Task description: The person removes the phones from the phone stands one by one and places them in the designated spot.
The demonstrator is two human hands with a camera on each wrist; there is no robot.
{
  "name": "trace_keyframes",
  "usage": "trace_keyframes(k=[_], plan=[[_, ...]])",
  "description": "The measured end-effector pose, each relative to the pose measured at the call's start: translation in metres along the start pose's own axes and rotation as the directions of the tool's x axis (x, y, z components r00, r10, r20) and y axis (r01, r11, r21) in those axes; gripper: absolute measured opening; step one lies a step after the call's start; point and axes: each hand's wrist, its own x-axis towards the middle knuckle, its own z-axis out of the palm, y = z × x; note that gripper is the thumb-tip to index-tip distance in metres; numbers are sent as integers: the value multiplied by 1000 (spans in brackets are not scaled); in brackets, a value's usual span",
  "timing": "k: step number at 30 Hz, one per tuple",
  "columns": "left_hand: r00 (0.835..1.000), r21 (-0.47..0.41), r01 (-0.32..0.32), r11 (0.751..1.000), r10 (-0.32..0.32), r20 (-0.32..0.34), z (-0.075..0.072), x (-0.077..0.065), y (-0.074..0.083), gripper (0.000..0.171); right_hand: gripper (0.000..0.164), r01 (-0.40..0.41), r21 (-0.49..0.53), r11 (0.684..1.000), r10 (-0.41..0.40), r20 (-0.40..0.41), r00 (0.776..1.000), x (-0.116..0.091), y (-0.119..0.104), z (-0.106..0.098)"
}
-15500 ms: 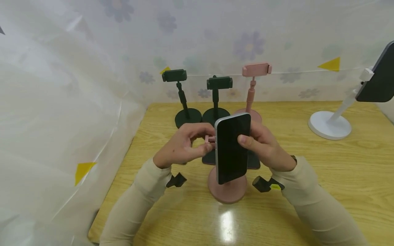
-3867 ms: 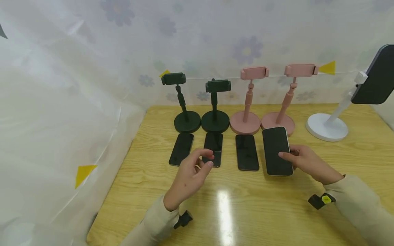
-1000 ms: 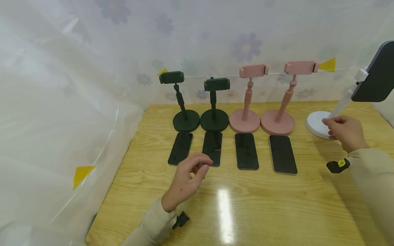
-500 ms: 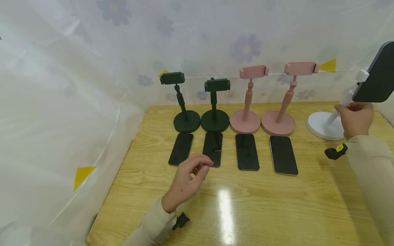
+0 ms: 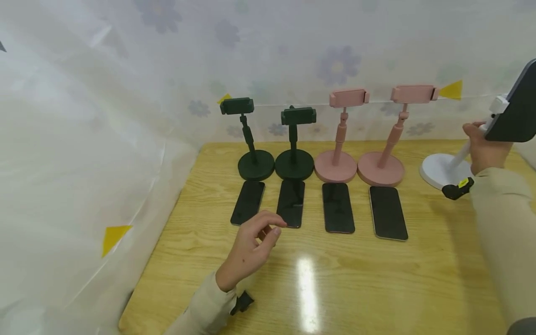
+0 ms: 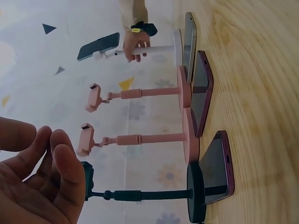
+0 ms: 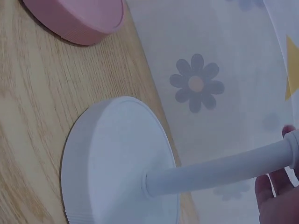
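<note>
At the far right, my right hand [image 5: 487, 151] grips the upper pole of a white phone stand [image 7: 215, 175]. The stand's round base [image 7: 124, 154] rests on the table. A dark phone [image 5: 516, 109] is clamped in its holder, tilted and partly cut off by the frame edge. My left hand [image 5: 253, 249] hovers over the table with fingers loosely curled and nothing in them. Just beyond it lies a dark phone [image 5: 291, 200], second from the left in a row of several phones. In the left wrist view the left hand [image 6: 42, 182] is likewise without any object.
Two dark green stands [image 5: 256, 165] and two pink stands [image 5: 381, 168] line the back of the wooden table [image 5: 360, 288], their holders without phones. Phones lie flat before them, including a light-edged one [image 5: 388, 213]. A flowered curtain [image 5: 276, 56] hangs behind.
The phone once clamped in the pink stand now lies flat before it, and that stand is back in line. My right hand has moved to the white stand and up its pole.
</note>
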Motion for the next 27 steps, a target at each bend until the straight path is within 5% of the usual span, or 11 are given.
trace_keyframes(k=[4, 11, 15, 18, 22, 27], plan=[[1000, 11, 25, 1000, -25, 4, -2, -1, 1, 18, 40, -11, -47, 999, 12, 31, 999, 2, 1, 3], [995, 21, 67, 998, -69, 74, -2, -2, -1, 16, 62, 25, 170, 985, -27, 12, 1000, -1, 8, 7], [991, 35, 90, 995, -93, 97, -2, -3, -2, 16, 39, 30, 150, 988, -36, 37, 999, 0, 10, 4], [986, 55, 112, 992, -118, 117, -2, -4, -2, 16, 25, -51, 118, 992, 47, 39, 998, 4, 8, 4], [982, 76, 123, 990, -132, 138, -3, -5, -1, 16, 31, -85, 140, 986, 80, 45, 996, 3, 5, 1], [982, 93, 112, 989, -125, 142, -3, -4, 0, 16, 27, 10, 113, 994, -15, 39, 999, -8, -4, -5]])
